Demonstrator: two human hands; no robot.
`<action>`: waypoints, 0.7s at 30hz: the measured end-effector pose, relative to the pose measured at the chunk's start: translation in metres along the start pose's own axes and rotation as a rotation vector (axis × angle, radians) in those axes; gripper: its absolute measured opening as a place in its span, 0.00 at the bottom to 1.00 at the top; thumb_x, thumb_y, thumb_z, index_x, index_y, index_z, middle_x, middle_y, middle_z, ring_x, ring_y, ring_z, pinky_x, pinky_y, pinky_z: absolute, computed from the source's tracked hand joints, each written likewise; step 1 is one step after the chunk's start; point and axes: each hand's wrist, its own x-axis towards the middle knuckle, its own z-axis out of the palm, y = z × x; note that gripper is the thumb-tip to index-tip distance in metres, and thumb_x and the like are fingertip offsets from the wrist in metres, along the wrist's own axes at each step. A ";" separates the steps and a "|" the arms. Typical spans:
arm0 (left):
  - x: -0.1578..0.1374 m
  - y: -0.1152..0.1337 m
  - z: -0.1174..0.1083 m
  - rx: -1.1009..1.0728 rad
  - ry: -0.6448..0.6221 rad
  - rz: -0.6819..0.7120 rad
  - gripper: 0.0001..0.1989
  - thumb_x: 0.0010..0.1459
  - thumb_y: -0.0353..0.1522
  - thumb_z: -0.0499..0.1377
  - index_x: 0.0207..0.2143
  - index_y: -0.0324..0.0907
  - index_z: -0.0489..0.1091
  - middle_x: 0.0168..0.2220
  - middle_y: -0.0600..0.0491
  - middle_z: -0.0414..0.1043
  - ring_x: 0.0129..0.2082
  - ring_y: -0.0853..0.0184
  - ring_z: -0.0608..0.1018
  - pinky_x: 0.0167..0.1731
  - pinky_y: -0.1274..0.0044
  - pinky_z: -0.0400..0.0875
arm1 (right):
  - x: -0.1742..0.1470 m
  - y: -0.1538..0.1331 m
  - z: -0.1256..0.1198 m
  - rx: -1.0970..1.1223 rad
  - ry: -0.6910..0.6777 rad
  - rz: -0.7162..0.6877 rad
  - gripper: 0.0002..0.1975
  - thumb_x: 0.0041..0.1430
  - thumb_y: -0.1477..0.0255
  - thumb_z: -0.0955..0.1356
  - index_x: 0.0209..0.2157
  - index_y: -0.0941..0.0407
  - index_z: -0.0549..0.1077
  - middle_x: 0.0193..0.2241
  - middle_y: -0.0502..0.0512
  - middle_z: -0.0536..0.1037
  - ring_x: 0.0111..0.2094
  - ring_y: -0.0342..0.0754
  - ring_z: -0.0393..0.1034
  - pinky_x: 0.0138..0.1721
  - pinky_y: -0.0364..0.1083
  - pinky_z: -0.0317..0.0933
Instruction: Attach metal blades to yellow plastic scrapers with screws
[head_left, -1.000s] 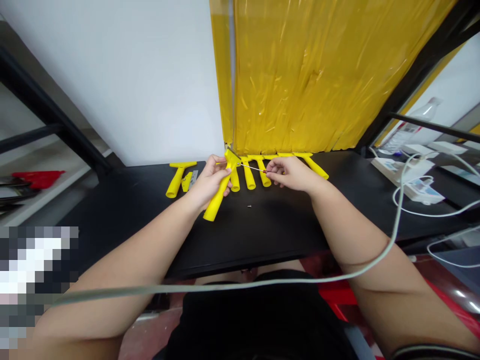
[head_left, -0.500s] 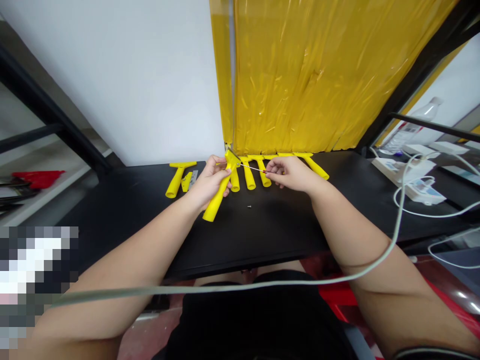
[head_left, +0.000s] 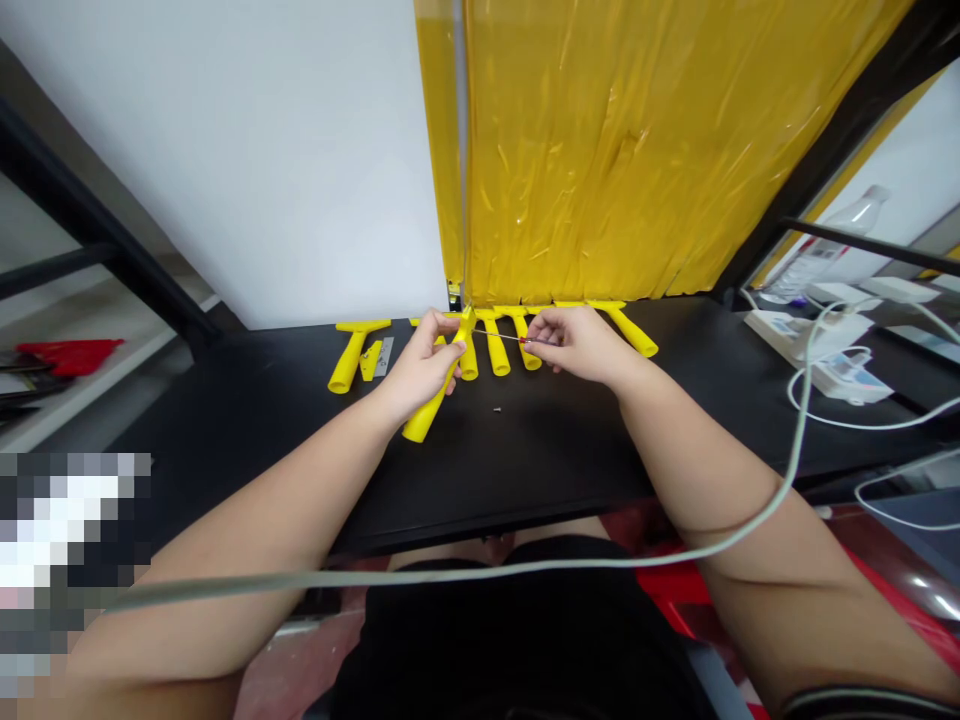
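My left hand [head_left: 421, 364] is wrapped around a yellow scraper [head_left: 424, 415], its handle slanting down toward me and its head turned nearly edge-on. In my right hand [head_left: 576, 340] is a thin screwdriver [head_left: 501, 337], pinched by its dark red grip. The shaft points left, and its tip meets the scraper's head; whether it sits in a screw is too small to see. A small loose screw [head_left: 497, 409] lies on the black table [head_left: 540, 460] below my hands. Left of my left hand are a small yellow plate [head_left: 369, 362] and a grey metal blade [head_left: 384, 357].
More yellow scrapers line the back, including one at the left [head_left: 345, 364] and one at the right [head_left: 634, 334]. A pale cable [head_left: 480, 573] loops across in front of my body. White devices [head_left: 847, 375] and a plastic bottle [head_left: 840, 240] stand at the right.
The scraper has rotated in my left hand, so its head shows narrower. My right hand has shifted slightly left, and the screwdriver stays against the head. The view moved a little.
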 end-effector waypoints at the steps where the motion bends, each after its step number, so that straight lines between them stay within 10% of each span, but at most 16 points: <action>1: 0.000 0.000 0.000 0.003 -0.002 0.002 0.14 0.59 0.29 0.65 0.44 0.46 0.64 0.54 0.48 0.69 0.24 0.76 0.74 0.16 0.84 0.65 | 0.000 0.000 0.001 -0.004 0.012 0.000 0.05 0.61 0.71 0.75 0.36 0.56 0.76 0.27 0.50 0.78 0.22 0.43 0.73 0.22 0.43 0.68; 21: 0.004 0.018 -0.003 -0.417 0.043 -0.247 0.20 0.58 0.25 0.63 0.48 0.48 0.60 0.27 0.59 0.68 0.18 0.66 0.76 0.13 0.82 0.62 | 0.003 0.006 -0.002 0.046 0.058 0.059 0.07 0.64 0.69 0.75 0.37 0.55 0.75 0.30 0.53 0.79 0.22 0.43 0.74 0.22 0.43 0.68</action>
